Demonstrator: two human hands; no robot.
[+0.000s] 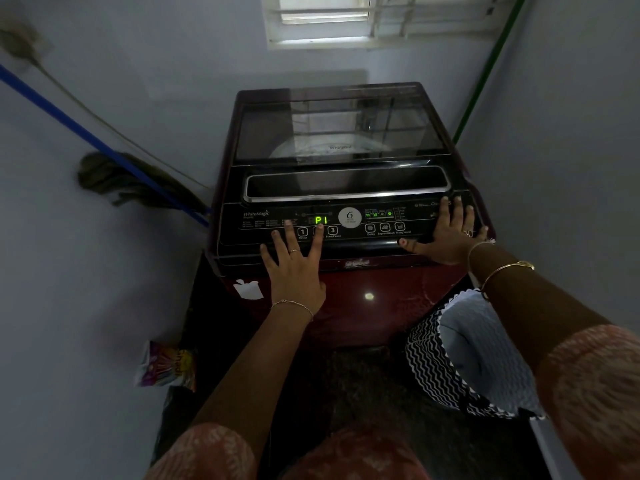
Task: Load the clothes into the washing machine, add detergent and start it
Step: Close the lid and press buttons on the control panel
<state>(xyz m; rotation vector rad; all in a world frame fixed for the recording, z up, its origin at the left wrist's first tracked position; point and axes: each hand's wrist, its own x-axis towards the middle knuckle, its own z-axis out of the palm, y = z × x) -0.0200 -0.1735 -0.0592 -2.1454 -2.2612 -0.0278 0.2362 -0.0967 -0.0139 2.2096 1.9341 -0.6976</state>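
A dark red top-loading washing machine point(346, 306) stands in front of me with its glass lid point(339, 129) closed. Its black control panel point(349, 223) is lit and the green display point(321, 220) reads "P1". My left hand point(294, 265) lies on the panel's left part with fingers spread, the index fingertip on the middle of the numbered buttons. My right hand point(450, 233) rests flat on the panel's right end, holding nothing. A detergent packet point(166, 367) lies on the floor at the machine's left foot.
A laundry bag point(464, 355) with a black-and-white zigzag rim stands to the right of the machine. A blue-handled mop point(114, 150) and a broom lean on the left wall. A green pipe point(485, 74) runs up the right corner below a window point(346, 19).
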